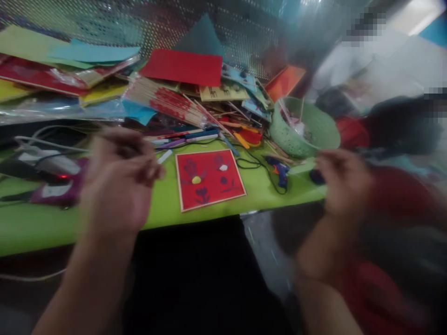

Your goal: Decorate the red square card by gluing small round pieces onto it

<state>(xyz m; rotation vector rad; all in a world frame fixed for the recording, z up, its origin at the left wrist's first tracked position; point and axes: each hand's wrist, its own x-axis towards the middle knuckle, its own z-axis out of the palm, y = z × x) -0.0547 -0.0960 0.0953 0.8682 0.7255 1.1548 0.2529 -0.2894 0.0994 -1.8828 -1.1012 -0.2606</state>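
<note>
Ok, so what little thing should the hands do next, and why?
Maybe lower the left hand onto the edge of the red card to steady it. The card lies on the green table with neither hand touching it, and in this view the left hand looks nearer to it than the right hand. Both are too blurred to tell what they hold.

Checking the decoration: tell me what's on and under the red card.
Dark flower shapes, a yellow piece and a white piece. Whatever lies under the red card is covered.
</note>
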